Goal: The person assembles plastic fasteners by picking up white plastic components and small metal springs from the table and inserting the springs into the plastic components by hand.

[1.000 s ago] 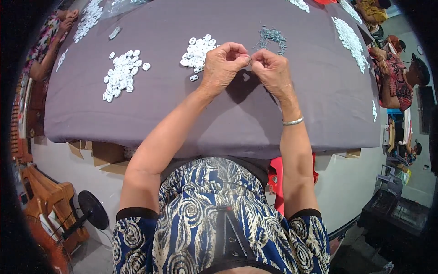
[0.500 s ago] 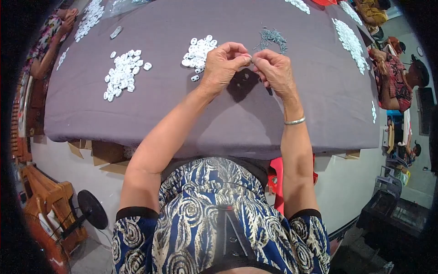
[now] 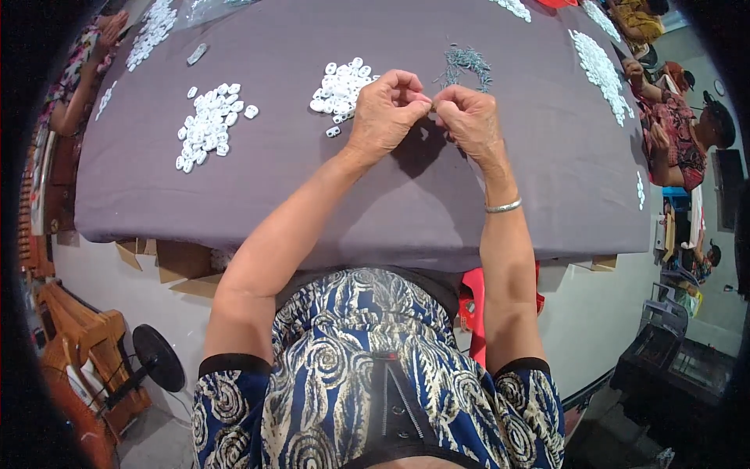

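Observation:
Above the grey cloth, my left hand (image 3: 386, 116) and my right hand (image 3: 472, 123) meet fingertip to fingertip. Both are closed in a pinch; whatever sits between the fingertips is too small and covered to name. Just beyond and left of my left hand lies a heap of small white oval plastic pieces (image 3: 339, 87), some showing two dark holes. One such white piece (image 3: 333, 131) rests apart on the near side. Past my right hand is a pile of tiny thin grey metal-looking parts (image 3: 467, 62). A metal bangle (image 3: 504, 205) circles my right wrist.
A second white heap (image 3: 207, 125) lies at left on the table's grey cloth (image 3: 180, 203), with a small grey object (image 3: 197, 54) beyond it. More white pieces (image 3: 600, 74) lie far right. People sit along both sides. A black fan (image 3: 158, 358) stands lower left.
My hands stay pinched together in almost the same place, with slight finger shifts. At the right, a person's hands have moved apart.

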Demonstrator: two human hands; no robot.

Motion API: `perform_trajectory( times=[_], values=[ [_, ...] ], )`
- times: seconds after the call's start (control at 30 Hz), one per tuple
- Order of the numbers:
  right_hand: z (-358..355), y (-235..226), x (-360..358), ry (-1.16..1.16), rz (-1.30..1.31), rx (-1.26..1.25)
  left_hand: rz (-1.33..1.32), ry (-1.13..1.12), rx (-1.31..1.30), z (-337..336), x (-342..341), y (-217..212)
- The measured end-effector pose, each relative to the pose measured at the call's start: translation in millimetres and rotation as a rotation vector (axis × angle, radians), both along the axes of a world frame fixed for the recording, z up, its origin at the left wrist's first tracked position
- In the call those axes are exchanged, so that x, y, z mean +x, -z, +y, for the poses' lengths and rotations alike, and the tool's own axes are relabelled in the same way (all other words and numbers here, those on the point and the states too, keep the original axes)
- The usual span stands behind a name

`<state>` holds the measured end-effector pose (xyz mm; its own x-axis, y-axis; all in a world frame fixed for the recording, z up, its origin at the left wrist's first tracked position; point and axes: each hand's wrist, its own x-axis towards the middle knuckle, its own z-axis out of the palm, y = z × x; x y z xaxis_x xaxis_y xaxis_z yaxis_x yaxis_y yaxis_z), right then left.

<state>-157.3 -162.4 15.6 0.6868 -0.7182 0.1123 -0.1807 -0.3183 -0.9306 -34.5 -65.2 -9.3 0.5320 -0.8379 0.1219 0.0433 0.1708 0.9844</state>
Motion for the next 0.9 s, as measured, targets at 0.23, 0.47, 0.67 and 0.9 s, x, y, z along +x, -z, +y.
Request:
perform_trajectory(
  times=[0.23,0.47,0.67,0.9],
  values=[
    [5,-10,-1,0.019,-0.002,0.193,0.117,0.042,0.021,1,1,-4],
    [3,-10,-3,-0.01,-0.041,0.262,0.301,0.087,-0.028,-1,5,-3],
    [2,-4,-2,-0.054,-0.031,0.114,0.277,0.033,-0.036,-1,5,-2],
    [5,-3,2,-0.021,-0.031,0.039,0.283,0.008,-0.04,-1,5,-1]
  ],
)
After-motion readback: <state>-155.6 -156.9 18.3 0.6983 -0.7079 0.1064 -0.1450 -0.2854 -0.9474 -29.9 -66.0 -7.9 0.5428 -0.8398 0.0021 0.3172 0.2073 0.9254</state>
